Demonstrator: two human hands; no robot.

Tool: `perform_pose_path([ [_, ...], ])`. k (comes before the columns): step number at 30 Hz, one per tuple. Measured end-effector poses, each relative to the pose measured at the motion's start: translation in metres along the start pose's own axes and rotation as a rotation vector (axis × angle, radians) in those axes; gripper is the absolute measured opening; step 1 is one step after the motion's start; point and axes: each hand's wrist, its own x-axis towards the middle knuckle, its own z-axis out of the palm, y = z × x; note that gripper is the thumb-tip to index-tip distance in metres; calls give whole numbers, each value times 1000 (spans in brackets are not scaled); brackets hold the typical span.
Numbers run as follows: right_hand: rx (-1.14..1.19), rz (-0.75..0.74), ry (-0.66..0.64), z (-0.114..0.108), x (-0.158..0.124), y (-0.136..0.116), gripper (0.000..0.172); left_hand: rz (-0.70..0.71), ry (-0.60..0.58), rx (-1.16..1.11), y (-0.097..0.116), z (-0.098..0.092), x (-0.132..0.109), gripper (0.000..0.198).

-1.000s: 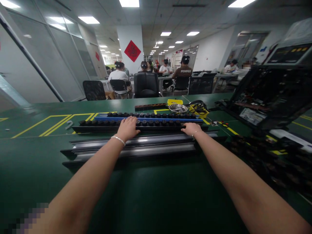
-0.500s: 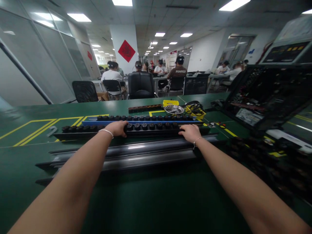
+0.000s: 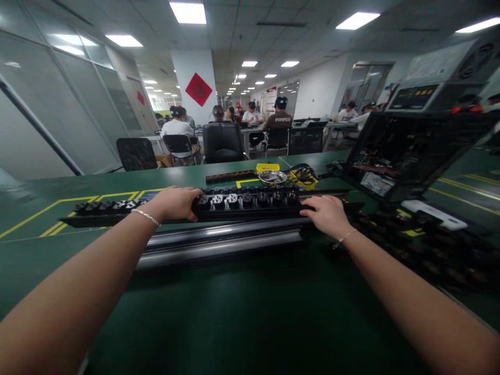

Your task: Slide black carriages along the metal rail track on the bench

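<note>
Head view: the left hand is closed over the top of a long black strip of sockets, fingers curled down its far side. The right hand clasps the same strip further to the right. Both hands are gripping, neither is spread.

A second ago the hands lay flatter on the strip, which sat level on the table, tight against a blue strip just beyond the fingertips. Now the strip is tipped – its socket faces turn towards the person and show pale insets. It has also come nearer, and its near edge sits just above the steel rails below the wrists. The blue strip is screened behind it.

Judging from that, the strip's weight is now in the hands and it has left its place beside the other one. Whether it is quite clear of the table cannot be told.

Beyond the right hand stand a steel dish and a yellow box. Well to that hand's right an open black case leans. Far behind, people sit at desks – none near the hands.
</note>
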Motion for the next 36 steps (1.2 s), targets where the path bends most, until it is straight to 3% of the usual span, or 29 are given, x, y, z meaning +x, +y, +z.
perform_pose_path([
  [3, 11, -21, 37, -23, -42, 7, 23, 4, 14, -5, 22, -18, -34, 73],
  [6, 15, -39, 36, -37, -83, 18, 25, 28, 17, -31, 50, -23, -67, 72],
  [12, 45, -68, -27, -41, -146, 37, 27, 72, -17, -126, 99, -11, -117, 70],
  [19, 83, -53, -93, -31, -192, 24, 24, 26, -96, -160, 119, 10, -153, 74],
  [26, 137, -26, -191, -22, -209, 10, 23, 10, -138, -213, 129, 34, -165, 74],
  [36, 131, -34, -156, -3, -184, 18, 21, -11, -134, -212, 125, 43, -144, 77],
])
